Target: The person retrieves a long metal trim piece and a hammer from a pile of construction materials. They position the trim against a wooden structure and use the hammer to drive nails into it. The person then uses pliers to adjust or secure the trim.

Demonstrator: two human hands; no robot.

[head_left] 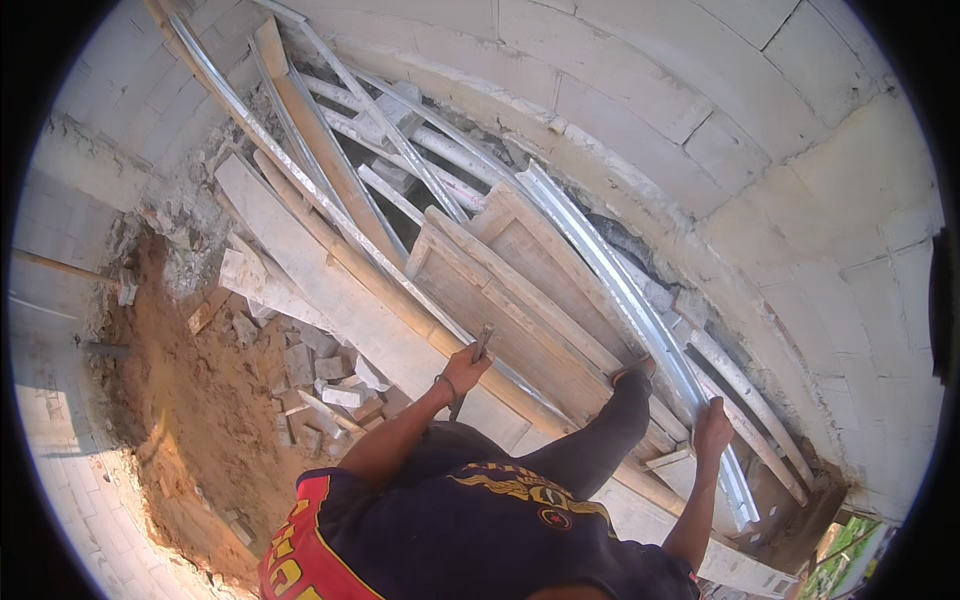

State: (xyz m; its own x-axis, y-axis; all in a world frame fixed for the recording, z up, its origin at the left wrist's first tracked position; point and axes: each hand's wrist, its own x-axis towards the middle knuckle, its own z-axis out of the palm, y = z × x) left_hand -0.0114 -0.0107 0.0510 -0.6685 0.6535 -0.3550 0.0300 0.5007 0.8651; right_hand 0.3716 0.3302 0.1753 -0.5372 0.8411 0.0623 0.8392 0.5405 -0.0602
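My left hand (pixel 466 370) is closed round a short, dark bar-like tool (pixel 484 342), whose exact kind I cannot make out. It is held over a long wooden pole and boards. My right hand (pixel 712 430) grips the edge of a long, shiny metal channel (pixel 600 255) near its lower end. The channel slants from the upper middle to the lower right, over the wooden panels (pixel 520 270). One of my feet (pixel 635 370) is on the boards beside the channel.
More metal strips (pixel 262 122), white pipes (pixel 440 145) and a long wooden pole (pixel 360 265) lie across the pile. A pale block wall (pixel 640 90) runs along the far side. Broken blocks (pixel 340 396) and reddish soil (pixel 190 400) are at the left.
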